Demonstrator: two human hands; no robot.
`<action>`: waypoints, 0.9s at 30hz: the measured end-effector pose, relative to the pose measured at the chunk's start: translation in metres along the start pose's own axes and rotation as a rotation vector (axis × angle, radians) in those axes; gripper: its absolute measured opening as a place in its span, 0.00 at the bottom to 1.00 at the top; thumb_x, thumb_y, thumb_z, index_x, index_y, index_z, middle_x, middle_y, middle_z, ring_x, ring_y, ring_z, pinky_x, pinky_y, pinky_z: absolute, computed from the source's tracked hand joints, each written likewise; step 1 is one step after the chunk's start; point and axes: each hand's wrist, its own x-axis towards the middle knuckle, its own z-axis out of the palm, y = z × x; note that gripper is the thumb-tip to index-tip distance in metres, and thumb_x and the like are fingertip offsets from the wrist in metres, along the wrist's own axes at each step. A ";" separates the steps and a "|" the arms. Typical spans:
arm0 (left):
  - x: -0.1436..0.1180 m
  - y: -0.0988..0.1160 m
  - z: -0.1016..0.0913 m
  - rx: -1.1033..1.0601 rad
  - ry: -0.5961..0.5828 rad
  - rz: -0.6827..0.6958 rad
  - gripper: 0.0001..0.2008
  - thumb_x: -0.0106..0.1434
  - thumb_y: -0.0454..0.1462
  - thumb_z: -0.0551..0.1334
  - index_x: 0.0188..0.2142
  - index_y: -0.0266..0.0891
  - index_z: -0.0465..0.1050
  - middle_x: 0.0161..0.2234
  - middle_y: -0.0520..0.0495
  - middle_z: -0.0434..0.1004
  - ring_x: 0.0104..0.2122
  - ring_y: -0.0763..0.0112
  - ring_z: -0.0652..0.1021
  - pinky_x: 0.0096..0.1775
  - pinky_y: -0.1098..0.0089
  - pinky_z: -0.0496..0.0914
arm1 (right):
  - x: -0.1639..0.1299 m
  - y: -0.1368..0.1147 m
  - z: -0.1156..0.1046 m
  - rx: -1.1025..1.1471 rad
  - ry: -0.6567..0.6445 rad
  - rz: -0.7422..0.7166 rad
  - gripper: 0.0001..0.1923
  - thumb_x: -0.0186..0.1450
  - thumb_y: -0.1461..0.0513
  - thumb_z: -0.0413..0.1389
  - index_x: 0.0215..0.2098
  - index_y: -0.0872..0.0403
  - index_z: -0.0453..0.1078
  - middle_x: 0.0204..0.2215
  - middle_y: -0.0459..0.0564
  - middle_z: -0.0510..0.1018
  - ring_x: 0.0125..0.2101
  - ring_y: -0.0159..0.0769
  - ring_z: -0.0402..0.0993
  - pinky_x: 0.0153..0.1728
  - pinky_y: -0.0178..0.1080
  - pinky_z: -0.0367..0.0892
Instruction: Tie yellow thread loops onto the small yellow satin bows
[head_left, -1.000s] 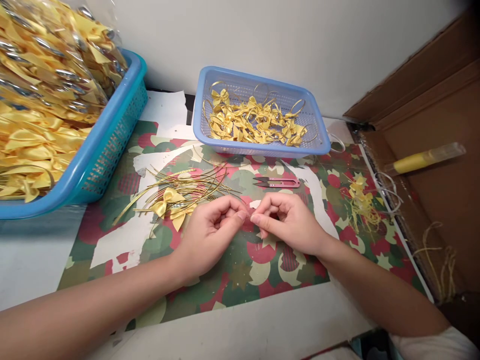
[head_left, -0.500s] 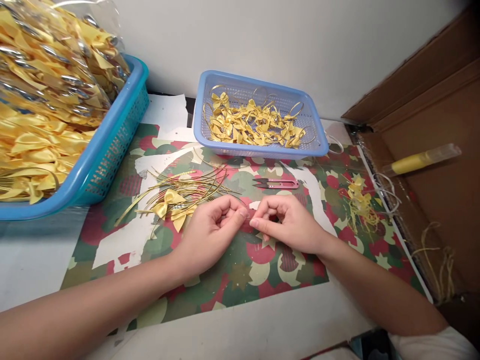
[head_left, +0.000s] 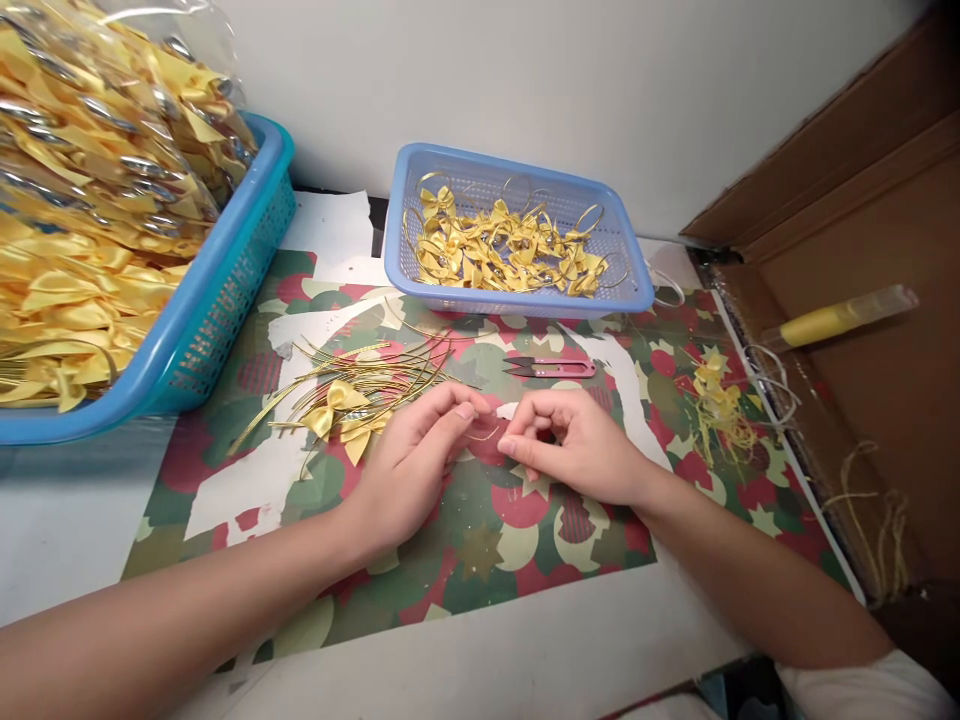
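Between my two hands a thin gold cord shows as a short curve over the patterned paper. My left hand is closed in a pinch at the cord's left side, thumb against the index finger. On the other side my right hand pinches at the cord's right end with thumb and forefinger; most of the cord is hidden by the fingers. Just left of my left hand lies a loose pile of gold cords, with a yellow satin bow on top. Pink thread snips lie beyond my right hand.
A blue basket of bows with cord loops stands at the back. At left, a larger blue-green basket holds many bows and a clear bag. Yellow scraps and a cardboard box with a yellow tube are at right.
My left hand has turned and its thumb has shifted left, so the gap between the hands is wider and the cord shows there. My right hand keeps its place.
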 end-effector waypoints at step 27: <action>-0.003 0.040 0.004 0.307 -0.056 0.107 0.13 0.63 0.44 0.60 0.28 0.37 0.70 0.25 0.50 0.75 0.25 0.73 0.74 0.28 0.73 0.67 | -0.001 0.001 -0.003 -0.077 -0.107 -0.142 0.09 0.61 0.60 0.60 0.26 0.57 0.68 0.20 0.44 0.73 0.20 0.26 0.69 0.22 0.30 0.64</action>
